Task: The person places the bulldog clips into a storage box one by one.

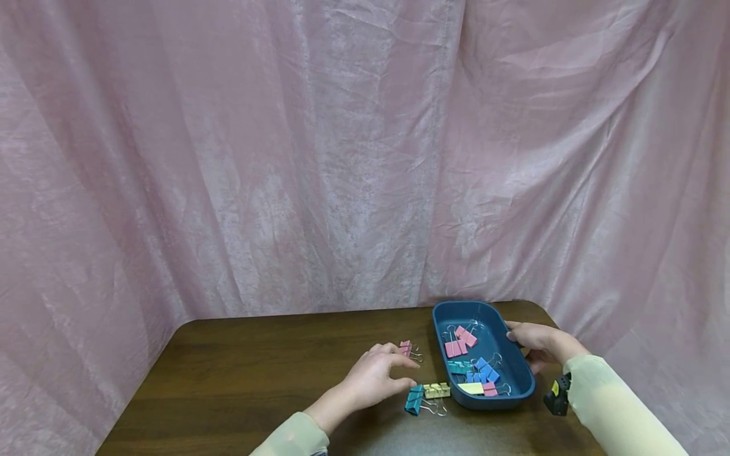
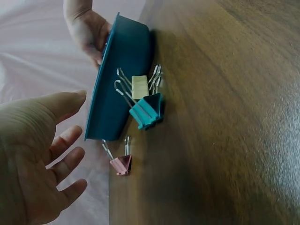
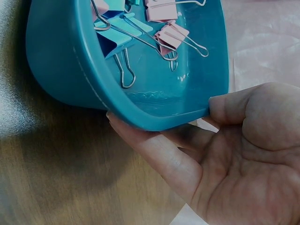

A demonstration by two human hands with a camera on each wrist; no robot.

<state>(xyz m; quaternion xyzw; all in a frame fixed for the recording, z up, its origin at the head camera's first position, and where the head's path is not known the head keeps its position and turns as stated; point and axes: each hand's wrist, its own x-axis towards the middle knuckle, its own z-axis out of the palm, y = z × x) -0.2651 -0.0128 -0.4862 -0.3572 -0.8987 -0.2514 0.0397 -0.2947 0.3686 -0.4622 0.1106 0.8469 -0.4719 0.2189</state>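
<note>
My right hand [image 1: 538, 341] grips the right side of a dark blue plastic bin [image 1: 489, 322]; in the right wrist view the thumb is at the rim and the fingers lie along the outside wall. Several pink, blue, teal and yellow binder clips lie in the bin. Left of it, my left hand [image 1: 373, 378] hovers with fingers spread and nothing held. Close to its fingertips are a teal binder clip [image 1: 414, 400] and a patterned yellow binder clip [image 1: 436, 391], side by side on the table. A pink binder clip [image 1: 405, 349] lies just beyond the left hand.
The brown wooden table [image 1: 245, 380] stretches off to the left. A pink curtain [image 1: 353, 158] hangs behind its far edge and down both sides. A small black device [image 1: 557, 396] is on the right wrist.
</note>
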